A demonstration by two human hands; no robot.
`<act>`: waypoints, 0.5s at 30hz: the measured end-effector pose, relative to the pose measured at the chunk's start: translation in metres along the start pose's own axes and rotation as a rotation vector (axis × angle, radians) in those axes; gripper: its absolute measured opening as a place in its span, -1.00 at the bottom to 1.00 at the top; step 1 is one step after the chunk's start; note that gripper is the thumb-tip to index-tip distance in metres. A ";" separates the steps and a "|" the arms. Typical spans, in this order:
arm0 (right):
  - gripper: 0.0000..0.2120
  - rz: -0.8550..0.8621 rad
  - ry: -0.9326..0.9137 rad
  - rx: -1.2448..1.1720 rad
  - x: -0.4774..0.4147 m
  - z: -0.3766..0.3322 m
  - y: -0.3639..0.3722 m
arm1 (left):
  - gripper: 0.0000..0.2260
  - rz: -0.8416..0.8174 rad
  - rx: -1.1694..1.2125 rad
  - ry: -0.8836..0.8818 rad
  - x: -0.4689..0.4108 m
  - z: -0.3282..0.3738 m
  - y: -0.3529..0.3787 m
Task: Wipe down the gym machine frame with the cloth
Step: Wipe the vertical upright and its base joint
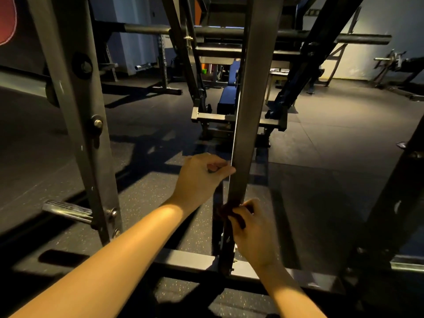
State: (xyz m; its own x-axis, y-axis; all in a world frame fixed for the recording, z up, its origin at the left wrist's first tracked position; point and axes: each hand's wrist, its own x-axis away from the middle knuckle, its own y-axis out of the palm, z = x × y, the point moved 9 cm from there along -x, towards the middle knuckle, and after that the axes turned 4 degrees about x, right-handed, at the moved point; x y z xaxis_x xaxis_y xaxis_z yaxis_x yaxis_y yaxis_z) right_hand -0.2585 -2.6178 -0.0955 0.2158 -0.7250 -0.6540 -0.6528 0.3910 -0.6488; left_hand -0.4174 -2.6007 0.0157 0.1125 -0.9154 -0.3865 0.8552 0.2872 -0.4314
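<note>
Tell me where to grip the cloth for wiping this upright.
Bunch the cloth against the near face of the upright and pinch it from the right, as the right hand does. The bar is narrow and flat, so the cloth can likely wrap round its edges.

Cloth (224, 212) on the upright post (252, 99), left hand (202, 175) above, right hand (254, 235) below, bench (226, 98) behind.

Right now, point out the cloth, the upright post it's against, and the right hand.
cloth (224, 212): head view, bunched fold left of the fingers.
upright post (251, 134): head view, bare front face.
right hand (254, 232): head view, back of the hand.
</note>
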 end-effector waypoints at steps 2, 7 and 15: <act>-0.85 0.084 0.011 -0.050 -0.021 -0.009 -0.026 | -0.79 -0.034 0.023 -0.008 0.000 -0.004 0.006; -0.84 0.341 -0.060 -0.128 -0.073 -0.032 -0.096 | -0.85 0.020 0.325 -0.090 -0.004 0.001 0.003; -0.85 -0.022 0.091 0.007 0.035 0.025 0.038 | -0.69 0.045 -0.260 0.017 0.007 -0.030 0.020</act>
State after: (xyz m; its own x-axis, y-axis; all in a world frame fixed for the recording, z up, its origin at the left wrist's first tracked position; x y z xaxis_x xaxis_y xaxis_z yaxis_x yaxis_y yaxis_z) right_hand -0.2582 -2.6140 -0.1525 0.1629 -0.7816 -0.6021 -0.6437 0.3783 -0.6652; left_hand -0.4152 -2.5933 -0.0204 0.1367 -0.8958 -0.4229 0.6906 0.3923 -0.6076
